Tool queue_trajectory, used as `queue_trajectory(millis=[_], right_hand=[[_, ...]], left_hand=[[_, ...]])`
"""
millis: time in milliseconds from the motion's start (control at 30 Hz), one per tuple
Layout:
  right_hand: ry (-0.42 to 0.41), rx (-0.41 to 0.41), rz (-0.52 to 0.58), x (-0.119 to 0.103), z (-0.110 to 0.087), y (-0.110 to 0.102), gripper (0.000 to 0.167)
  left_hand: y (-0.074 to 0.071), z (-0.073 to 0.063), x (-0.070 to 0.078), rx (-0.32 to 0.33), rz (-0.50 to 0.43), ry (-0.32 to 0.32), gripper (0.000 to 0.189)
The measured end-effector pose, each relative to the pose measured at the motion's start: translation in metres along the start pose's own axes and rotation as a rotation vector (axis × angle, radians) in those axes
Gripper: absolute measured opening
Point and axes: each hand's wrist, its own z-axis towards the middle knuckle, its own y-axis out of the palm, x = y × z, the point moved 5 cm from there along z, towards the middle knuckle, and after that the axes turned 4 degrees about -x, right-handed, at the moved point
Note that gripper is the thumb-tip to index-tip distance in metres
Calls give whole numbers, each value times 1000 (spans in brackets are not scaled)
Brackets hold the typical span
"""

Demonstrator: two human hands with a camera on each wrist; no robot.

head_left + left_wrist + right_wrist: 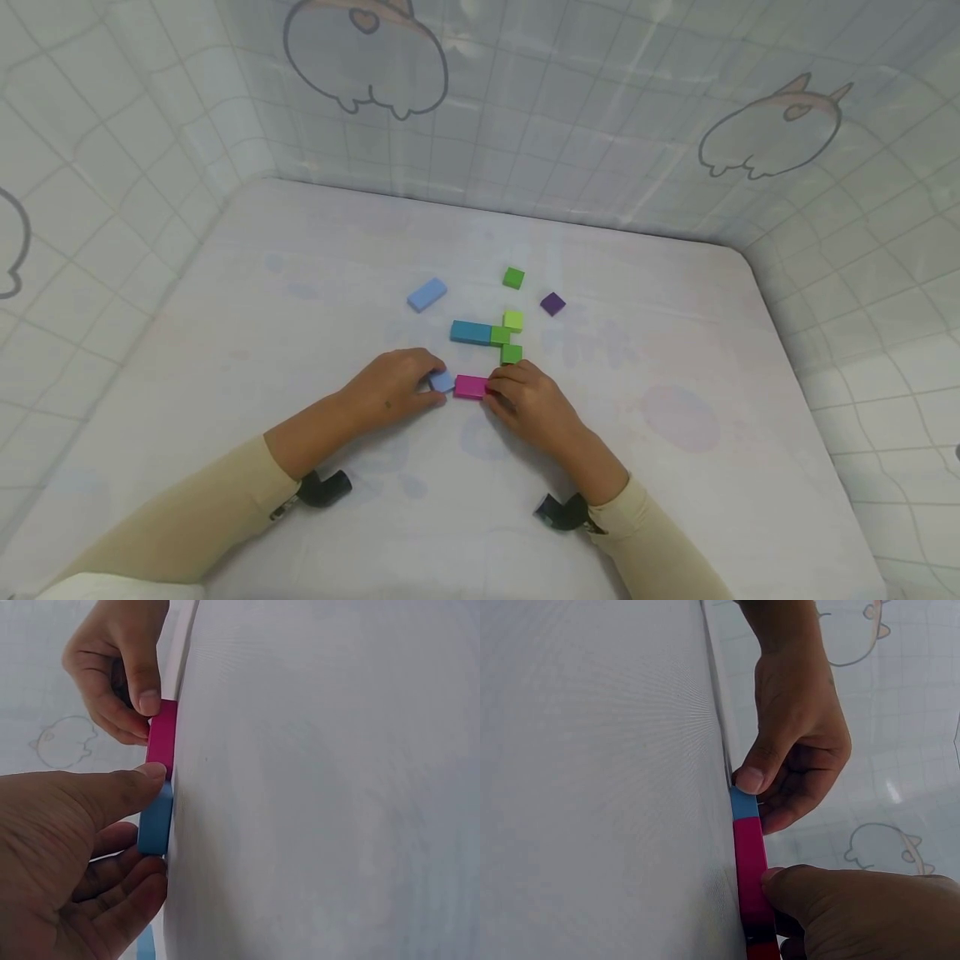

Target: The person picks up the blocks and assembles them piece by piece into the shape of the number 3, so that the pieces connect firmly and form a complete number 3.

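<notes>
In the head view my left hand (pixel 390 387) pinches a light blue block (pixel 442 381) between thumb and fingers. Beside it, my right hand (pixel 536 408) grips the right part of a magenta block (pixel 470 387), its fingertips covering that end. The two blocks lie end to end on the white cloth, the blue one slightly turned. The left wrist view has the left thumb over the place where the magenta block (pixel 163 739) and the blue block (pixel 154 821) meet. A dark red piece (pixel 763 950) shows past the magenta block's near end in the right wrist view, partly cut off.
Just beyond the hands, a teal block (pixel 471 332) joins a green block (pixel 500 335), with a lime block (pixel 513 321) and another green block (pixel 512 354) at its corners. Farther back lie a long light blue block (pixel 427 295), a green block (pixel 513 277) and a purple block (pixel 552 304).
</notes>
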Motion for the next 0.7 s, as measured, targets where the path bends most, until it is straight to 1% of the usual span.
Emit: queue_trajectory(millis=[200, 700], right_hand=[[-5, 9, -9, 0, -1, 3, 24], [15, -3, -9, 1, -2, 5, 25]], left_hand=[[3, 0, -2, 6, -1, 4, 50], [4, 1, -2, -1, -2, -4, 51]])
